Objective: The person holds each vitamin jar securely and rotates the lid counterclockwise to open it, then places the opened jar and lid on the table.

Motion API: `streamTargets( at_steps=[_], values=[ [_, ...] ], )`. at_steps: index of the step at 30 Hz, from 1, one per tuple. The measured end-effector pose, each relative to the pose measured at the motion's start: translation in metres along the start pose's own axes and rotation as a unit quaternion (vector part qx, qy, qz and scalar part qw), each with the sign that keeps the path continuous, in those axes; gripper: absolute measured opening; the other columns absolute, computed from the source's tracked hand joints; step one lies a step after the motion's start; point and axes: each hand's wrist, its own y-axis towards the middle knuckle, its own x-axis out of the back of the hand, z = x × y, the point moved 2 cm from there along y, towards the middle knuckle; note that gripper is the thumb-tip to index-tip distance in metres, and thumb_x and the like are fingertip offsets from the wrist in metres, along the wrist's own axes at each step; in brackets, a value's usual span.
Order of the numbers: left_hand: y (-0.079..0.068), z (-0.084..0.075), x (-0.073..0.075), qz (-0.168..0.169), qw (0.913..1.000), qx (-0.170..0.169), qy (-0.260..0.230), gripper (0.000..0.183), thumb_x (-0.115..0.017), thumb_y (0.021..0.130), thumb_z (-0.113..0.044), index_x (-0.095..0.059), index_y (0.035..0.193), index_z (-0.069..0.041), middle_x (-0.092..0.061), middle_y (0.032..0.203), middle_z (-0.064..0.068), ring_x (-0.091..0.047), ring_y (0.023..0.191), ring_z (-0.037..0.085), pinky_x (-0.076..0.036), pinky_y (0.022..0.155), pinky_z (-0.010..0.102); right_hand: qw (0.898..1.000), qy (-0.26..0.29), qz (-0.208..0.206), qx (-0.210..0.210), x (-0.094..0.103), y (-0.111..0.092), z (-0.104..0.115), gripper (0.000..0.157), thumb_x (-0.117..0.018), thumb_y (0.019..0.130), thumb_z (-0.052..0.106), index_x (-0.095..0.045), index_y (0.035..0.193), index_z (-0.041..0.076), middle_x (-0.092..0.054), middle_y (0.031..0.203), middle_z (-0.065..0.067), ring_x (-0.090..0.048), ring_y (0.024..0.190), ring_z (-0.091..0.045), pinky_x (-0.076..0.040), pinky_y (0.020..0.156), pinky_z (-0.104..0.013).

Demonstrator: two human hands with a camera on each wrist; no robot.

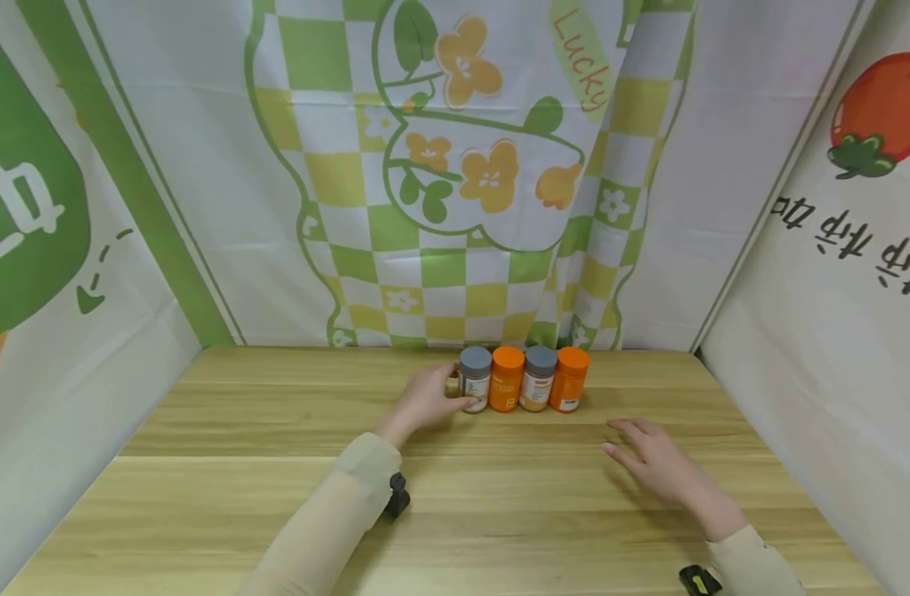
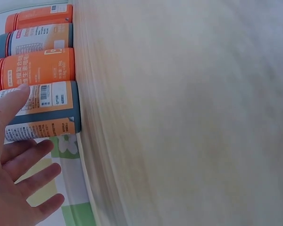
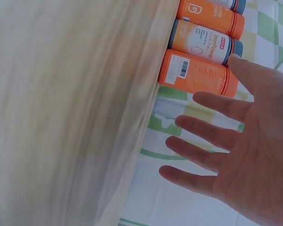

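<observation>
Several supplement bottles stand upright side by side in a row at the table's back. From left they are a grey-lidded bottle [image 1: 475,368], an orange bottle [image 1: 507,381], another grey-lidded bottle [image 1: 538,381] and another orange bottle [image 1: 570,381]. My left hand [image 1: 428,397] is at the leftmost bottle. Its thumb [image 2: 13,104] lies across that bottle's front, while the other fingers spread out beside it; firm contact cannot be made out. Off the row's right end, my right hand [image 1: 656,459] hovers with fingers spread, apart from the bottles and holding nothing [image 3: 254,141].
The wooden table [image 1: 499,530] reaches back to a printed curtain [image 1: 484,273] close behind the bottles. Fabric walls enclose the left [image 1: 127,372] and right [image 1: 820,331] sides. Both wrists carry black devices, one of them a strapped camera [image 1: 397,497] at the left cuff.
</observation>
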Motion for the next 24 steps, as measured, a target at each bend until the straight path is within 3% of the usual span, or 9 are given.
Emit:
streamTargets(
  at_steps=[8,24],
  values=[
    [0.0056,0.0004,-0.0073,0.000,0.9970,0.004,-0.077,0.058,-0.073,0.081,-0.040,-0.054,0.128,-0.012,-0.062,0.125,0.009,-0.055,0.118,0.029,-0.045,0.097,0.044,1.000,-0.002,0.003,-0.006,0.0018,-0.0012,-0.0014,0.052,-0.050,0.096,0.040,-0.053,0.131,0.001,-0.054,0.128,-0.024,-0.051,0.117,-0.043,-0.040,0.096,-0.059],
    [0.0081,-0.0021,-0.0093,0.009,0.9902,0.026,-0.137,0.058,-0.074,0.082,-0.032,-0.051,0.130,-0.008,-0.059,0.127,0.014,-0.055,0.117,0.030,-0.045,0.096,0.046,1.000,-0.002,0.008,-0.011,0.0000,-0.0004,-0.0030,0.054,-0.048,0.097,0.043,-0.053,0.131,0.002,-0.054,0.129,-0.023,-0.051,0.118,-0.042,-0.040,0.096,-0.058]
  ],
)
